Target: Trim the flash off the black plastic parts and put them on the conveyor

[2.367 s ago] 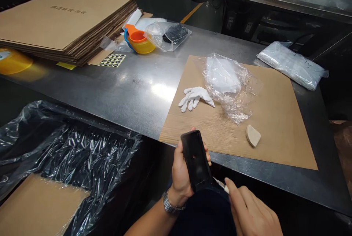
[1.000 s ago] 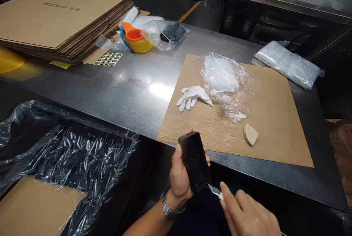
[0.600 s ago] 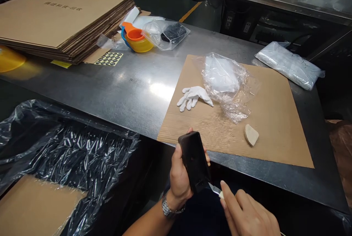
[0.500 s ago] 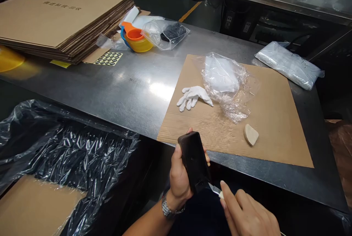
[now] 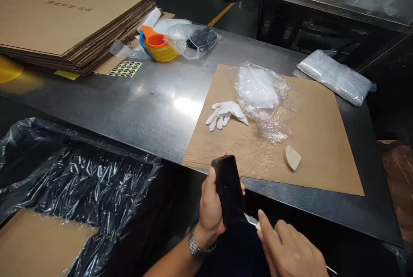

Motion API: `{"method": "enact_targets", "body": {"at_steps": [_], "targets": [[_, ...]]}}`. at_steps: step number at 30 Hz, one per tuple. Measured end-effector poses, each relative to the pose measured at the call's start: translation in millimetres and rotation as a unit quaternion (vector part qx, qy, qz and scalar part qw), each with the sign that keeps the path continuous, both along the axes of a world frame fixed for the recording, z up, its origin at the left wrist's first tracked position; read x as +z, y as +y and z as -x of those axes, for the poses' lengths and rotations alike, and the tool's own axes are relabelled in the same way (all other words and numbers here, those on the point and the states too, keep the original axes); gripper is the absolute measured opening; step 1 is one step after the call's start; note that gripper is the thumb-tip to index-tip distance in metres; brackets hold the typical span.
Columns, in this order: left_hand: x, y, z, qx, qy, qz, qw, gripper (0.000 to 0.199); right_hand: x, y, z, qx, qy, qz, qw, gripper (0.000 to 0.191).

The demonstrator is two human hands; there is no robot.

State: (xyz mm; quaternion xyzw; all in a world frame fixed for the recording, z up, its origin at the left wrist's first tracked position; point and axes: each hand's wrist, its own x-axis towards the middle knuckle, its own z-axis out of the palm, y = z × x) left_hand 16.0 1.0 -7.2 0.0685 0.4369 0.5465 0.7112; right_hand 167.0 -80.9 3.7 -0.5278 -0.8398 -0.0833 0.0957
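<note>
A black rectangular shell-like part [image 5: 228,186] stands tilted in my left hand [image 5: 209,206], its fingers wrapped round the sides in front of the table edge. My right hand [image 5: 287,244] grips a knife [image 5: 250,219] with a pale handle and a short pointed blade. The blade tip meets or nearly meets the part's lower right edge; exact contact is hard to make out. Beyond my hands, a white glove [image 5: 226,115] and a beige wedge-shaped block [image 5: 292,158] lie on a cardboard sheet [image 5: 325,139].
Clear plastic wrapping [image 5: 271,113] lies on the cardboard. A bagged stack [image 5: 335,77] rests at the back right. Yellow and orange cups [image 5: 163,51], a sticker sheet [image 5: 125,69] and stacked cardboard [image 5: 77,14] occupy the left. A plastic-lined box [image 5: 97,173] stands below left.
The black part has turned slightly, showing more of its hollow inside. The knife has stayed by its lower right edge, and the whole view has shifted a little.
</note>
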Motion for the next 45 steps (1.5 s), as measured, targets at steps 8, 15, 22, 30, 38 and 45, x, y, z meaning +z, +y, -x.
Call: {"method": "enact_targets", "body": {"at_steps": [8, 15, 22, 30, 38, 45], "targets": [[-3.1, 7.0, 2.8, -0.057, 0.018, 0.061, 0.996, 0.053, 4.3, 8.8, -6.9, 0.036, 0.073, 0.066, 0.995, 0.023], [-3.1, 5.3, 3.5, -0.079, 0.029, 0.068, 0.994, 0.051, 0.5, 8.6, -6.8, 0.031, 0.07, 0.143, 0.987, 0.021], [-2.5, 7.3, 3.4, -0.087, 0.037, 0.064, 0.993, 0.051, -5.4, 8.0, -7.5, 0.041, 0.04, 0.148, 0.987, 0.016], [-1.6, 4.5, -0.8, -0.09, 0.105, 0.013, 0.99, 0.057, -7.2, 7.7, -5.4, 0.026, 0.032, 0.144, 0.989, 0.026], [-5.2, 1.3, 0.6, -0.1, 0.1, -0.045, 0.989, 0.062, -13.7, 9.7, -6.9, -0.116, 0.287, 0.534, 0.787, 0.043], [-1.4, 12.2, 1.4, -0.081, -0.082, 0.033, 0.993, 0.047, -20.2, 3.5, -13.6, -0.097, 0.602, 0.657, 0.443, 0.048]]}}
